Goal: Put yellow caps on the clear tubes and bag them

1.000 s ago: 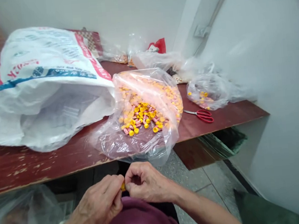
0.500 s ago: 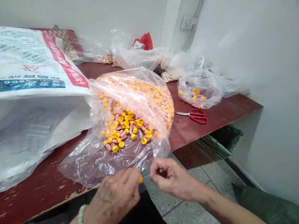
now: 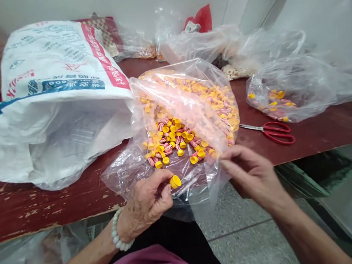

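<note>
My left hand (image 3: 149,197) pinches a small yellow cap (image 3: 175,181) between thumb and fingers, its round face turned up. Whatever is attached to the cap is hidden by the fingers. At the right edge of a large clear plastic bag (image 3: 129,165), my right hand (image 3: 250,174) has its thumb and fingertips closed on the film. Inside that bag lies a heap of yellow-capped pieces with red-and-white patterned bodies (image 3: 178,142). The bag's mouth faces me and hangs over the table's front edge.
Red-handled scissors (image 3: 277,132) lie right of the bag on the dark red table (image 3: 76,199). A white printed sack (image 3: 60,64) holding clear plastic stands left. A smaller bag (image 3: 296,91) with a few yellow-capped pieces sits at right, with more bags behind.
My hands have moved apart. The left has lifted the yellow cap toward the bag's mouth; the right has gone right and up to the bag's edge. The view has shifted left.
</note>
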Demonstrator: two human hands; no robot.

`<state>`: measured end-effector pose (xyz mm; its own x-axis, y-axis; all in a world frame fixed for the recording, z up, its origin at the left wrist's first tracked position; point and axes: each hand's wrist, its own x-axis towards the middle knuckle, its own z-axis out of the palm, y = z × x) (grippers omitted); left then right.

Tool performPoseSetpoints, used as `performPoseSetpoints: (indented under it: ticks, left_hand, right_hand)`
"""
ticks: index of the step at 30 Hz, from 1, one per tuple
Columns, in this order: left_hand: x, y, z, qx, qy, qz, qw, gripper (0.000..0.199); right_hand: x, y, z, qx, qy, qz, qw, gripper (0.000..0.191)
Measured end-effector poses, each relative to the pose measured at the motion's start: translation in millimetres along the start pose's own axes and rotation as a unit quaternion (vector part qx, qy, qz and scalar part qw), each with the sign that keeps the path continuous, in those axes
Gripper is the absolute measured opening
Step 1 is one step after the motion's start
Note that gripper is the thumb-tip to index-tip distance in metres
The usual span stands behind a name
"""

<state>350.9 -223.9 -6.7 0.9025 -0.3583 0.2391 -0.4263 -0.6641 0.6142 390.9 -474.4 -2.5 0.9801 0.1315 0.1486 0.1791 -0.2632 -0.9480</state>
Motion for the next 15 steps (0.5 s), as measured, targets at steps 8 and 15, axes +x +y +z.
performPoseSetpoints:
  ticks: [8,15]
  left_hand:
    - [-3,9,4.8,0.116,0.074,0.140,0.981,0.018]
    - [-12,15,5.3,0.178,0.078,0.201,0.960,0.015]
  right_hand:
    - [-18,-10,61,0.069,-0.205,0.031,0.976,0.011]
    - [-21,-21,59,0.088,-0.254,0.081,0.960,0.005]
